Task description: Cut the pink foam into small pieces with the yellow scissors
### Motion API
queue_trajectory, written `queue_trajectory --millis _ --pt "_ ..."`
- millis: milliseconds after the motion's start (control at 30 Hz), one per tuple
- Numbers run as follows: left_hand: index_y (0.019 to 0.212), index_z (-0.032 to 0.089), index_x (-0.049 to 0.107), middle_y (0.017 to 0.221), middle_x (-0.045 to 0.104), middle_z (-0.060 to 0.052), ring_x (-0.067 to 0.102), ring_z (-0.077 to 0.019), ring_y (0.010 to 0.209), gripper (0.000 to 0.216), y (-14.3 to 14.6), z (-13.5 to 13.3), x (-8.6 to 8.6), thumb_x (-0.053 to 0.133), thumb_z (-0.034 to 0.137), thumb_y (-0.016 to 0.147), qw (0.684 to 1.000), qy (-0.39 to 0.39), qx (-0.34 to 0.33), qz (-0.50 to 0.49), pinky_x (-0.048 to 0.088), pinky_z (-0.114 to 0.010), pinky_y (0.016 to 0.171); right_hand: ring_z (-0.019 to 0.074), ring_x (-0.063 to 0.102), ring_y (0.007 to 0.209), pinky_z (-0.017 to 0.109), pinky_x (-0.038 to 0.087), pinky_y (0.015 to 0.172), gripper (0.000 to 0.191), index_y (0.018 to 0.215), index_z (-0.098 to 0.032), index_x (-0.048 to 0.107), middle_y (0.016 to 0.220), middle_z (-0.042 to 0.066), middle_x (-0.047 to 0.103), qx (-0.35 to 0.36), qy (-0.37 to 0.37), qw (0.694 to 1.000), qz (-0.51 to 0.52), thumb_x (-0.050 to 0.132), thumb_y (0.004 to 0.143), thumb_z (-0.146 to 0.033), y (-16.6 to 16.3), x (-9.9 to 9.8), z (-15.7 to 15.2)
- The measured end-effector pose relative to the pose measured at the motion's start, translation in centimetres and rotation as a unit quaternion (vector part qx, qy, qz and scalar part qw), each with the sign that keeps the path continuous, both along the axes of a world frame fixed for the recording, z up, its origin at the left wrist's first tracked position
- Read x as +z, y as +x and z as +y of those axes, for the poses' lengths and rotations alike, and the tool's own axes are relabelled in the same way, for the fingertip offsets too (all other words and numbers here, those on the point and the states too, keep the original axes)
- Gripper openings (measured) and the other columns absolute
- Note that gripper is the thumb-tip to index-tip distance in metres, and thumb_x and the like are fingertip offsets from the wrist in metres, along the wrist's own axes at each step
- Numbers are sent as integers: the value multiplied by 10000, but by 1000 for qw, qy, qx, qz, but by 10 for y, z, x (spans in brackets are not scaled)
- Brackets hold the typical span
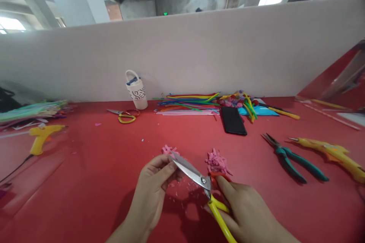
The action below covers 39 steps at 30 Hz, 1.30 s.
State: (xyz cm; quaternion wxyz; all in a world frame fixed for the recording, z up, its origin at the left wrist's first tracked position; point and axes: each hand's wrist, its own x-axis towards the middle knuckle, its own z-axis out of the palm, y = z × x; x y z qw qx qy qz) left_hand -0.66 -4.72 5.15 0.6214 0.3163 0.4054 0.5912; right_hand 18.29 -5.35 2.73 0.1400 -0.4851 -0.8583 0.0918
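My right hand (242,207) grips scissors (194,172) by their red and yellow handles, with the blades pointing up and left. The tips of the blades reach the thumb and forefinger of my left hand (155,182), which are pinched together. Whatever is between those fingers is too small or hidden to make out. Just behind the left fingertips is a small heap of pink pieces (169,150). A larger pile of pink strips (218,162) lies beyond my right hand. Tiny pink scraps are scattered on the red table (94,182) beneath the blades.
Pliers (285,155) and a yellow glue gun (327,150) lie at right; another glue gun (42,136) is at left. Along the white partition (182,53) are a second pair of scissors (125,117), a white cup (138,93), coloured pipe cleaners (188,102) and a black phone (233,120).
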Motion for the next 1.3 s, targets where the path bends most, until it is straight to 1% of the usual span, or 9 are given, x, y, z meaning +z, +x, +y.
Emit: queue_trajectory --millis 267,567,800,933,1100,1167,1200,1267,1300 --pt "688 142 618 640 597 3 523 -68 563 61 0 2 1 560 133 704 1000 -1 0 1 404 -170 558 153 525 455 233 243 419 148 713 -212 356 542 0 560 12 34 999 -13 411 768 -338 2 -3 0" --pt "697 134 618 651 597 -4 523 -70 553 49 0 2 0 569 137 696 1000 1 0 2 402 -179 547 155 511 434 232 231 405 174 684 -223 332 527 -7 550 7 27 1000 -11 422 759 -351 1 -4 1" --pt "690 141 618 613 585 3 518 -80 559 51 -1 -2 2 568 148 698 999 29 9 41 399 -191 552 149 499 421 232 220 406 159 690 -219 342 513 -9 546 12 42 999 -14 428 747 -340 3 -4 -1" --pt "700 147 620 612 587 7 515 -79 555 51 -1 0 4 570 155 696 998 32 17 48 403 -193 551 144 492 419 231 217 409 141 686 -220 343 513 -13 542 14 36 999 -12 429 744 -316 4 -4 -1" --pt "719 139 619 607 586 3 521 -82 553 57 -3 1 4 575 157 689 997 35 28 70 409 -194 557 139 458 400 232 191 403 163 646 -223 343 476 -21 503 -2 44 999 -7 448 735 -310 5 -3 -1" --pt "717 137 609 608 585 3 523 -83 555 50 -4 1 4 570 156 692 997 33 29 71 411 -193 558 128 425 390 231 186 402 183 634 -221 342 470 -25 486 -10 27 1000 10 447 737 -329 5 -2 0" --pt "712 137 599 612 586 3 525 -83 552 41 -4 1 3 569 156 692 997 30 29 67 412 -193 553 119 403 389 228 190 402 190 631 -220 341 471 -29 476 -16 6 999 27 443 741 -336 4 -1 0" --pt "694 136 574 617 586 2 528 -85 539 22 -2 2 3 569 158 691 998 17 18 58 415 -195 536 102 359 401 218 211 404 195 629 -217 340 476 -45 442 -26 -58 994 85 437 746 -338 2 1 1" --pt "686 137 562 612 586 2 529 -86 532 24 -1 2 2 571 158 690 999 8 5 52 416 -196 532 96 347 418 211 226 407 195 626 -215 341 486 -51 422 -31 -95 987 125 436 747 -333 1 3 2"
